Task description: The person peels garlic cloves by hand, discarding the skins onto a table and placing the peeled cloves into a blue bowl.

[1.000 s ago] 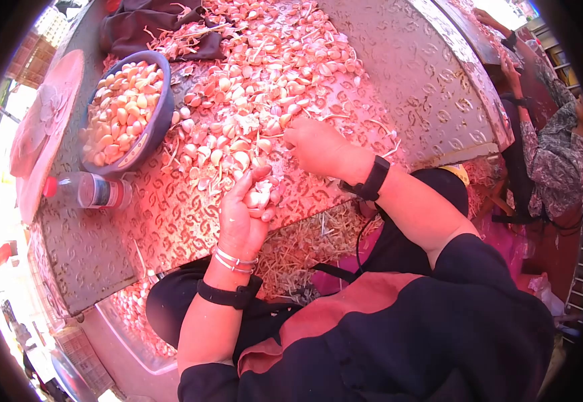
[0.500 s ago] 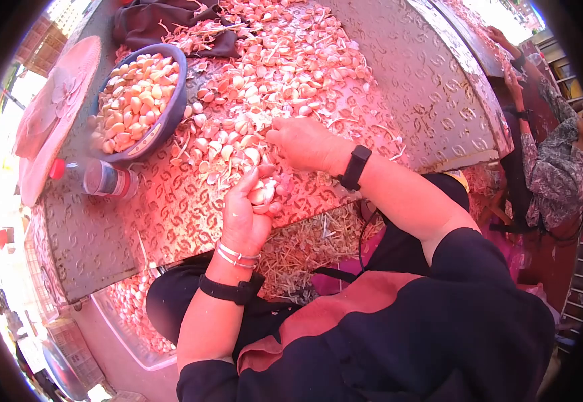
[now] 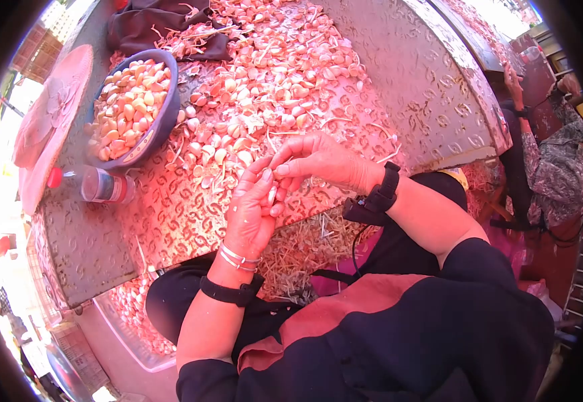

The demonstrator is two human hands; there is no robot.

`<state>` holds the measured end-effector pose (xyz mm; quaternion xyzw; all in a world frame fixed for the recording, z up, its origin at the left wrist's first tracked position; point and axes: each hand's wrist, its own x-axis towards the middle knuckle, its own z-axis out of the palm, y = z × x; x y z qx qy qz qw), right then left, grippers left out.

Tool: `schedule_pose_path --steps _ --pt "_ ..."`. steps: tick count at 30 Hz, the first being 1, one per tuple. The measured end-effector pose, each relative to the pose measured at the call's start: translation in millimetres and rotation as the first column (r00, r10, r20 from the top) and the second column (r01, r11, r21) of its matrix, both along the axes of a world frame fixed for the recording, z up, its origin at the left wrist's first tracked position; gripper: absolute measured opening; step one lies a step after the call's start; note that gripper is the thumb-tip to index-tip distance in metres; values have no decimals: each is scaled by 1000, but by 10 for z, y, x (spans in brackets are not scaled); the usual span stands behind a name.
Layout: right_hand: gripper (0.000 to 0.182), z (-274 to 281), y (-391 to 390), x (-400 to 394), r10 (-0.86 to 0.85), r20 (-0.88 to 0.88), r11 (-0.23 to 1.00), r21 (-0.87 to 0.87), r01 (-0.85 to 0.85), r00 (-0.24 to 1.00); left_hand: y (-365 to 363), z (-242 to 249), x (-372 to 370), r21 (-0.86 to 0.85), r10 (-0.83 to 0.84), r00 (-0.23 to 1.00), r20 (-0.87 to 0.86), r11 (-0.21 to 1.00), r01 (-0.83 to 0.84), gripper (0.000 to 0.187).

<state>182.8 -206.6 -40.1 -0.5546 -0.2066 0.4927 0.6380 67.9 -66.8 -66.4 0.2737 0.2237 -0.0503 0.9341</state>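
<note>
One clear tub (image 3: 157, 365) at near left, below table level, pale pink pieces inside. A little farther, between dark-clad knees (image 3: 177, 295), dry straw-like litter (image 3: 318, 248) below the table's near edge. Over that edge, left hand (image 3: 248, 218) curled around a few garlic cloves (image 3: 276, 206). Just to its right, right hand (image 3: 325, 161) meeting the left fingertips, thumb and forefinger drawn in close; cannot tell whether pinched on a clove or slightly apart. Black bands (image 3: 232, 292) at both wrists. Beyond, loose cloves (image 3: 298, 74) spread over a patterned metal table (image 3: 432, 87) toward the far side. On the left, a red-capped bottle (image 3: 107, 187) near a blue bowl (image 3: 171, 110) heaped with pale cloves (image 3: 130, 110); farther left, a broad-brimmed hat (image 3: 47, 127). Beyond the bowl, dark cloth (image 3: 144, 30). Well apart at far right, another person (image 3: 559, 171) in a patterned top.
</note>
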Motion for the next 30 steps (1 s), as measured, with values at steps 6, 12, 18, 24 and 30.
schedule_pose_path --steps 6,12,18,24,30 --pt "15 -87 112 -160 -103 72 995 6 103 992 68 -40 -19 -43 41 999 32 998 -39 18" --pt "14 -90 220 -264 -165 189 986 32 162 968 163 -95 -129 -112 20 999 39 994 -16 21" --pt "20 -415 374 3 88 931 988 -128 92 354 247 50 -213 -187 72 997 26 980 -66 26" --pt "19 -464 466 28 342 939 929 -344 132 39 498 41 -239 -227 136 987 81 967 -114 21" --pt "26 -197 164 157 -83 124 995 -47 90 989 398 44 -205 -134 92 996 10 987 -90 22"
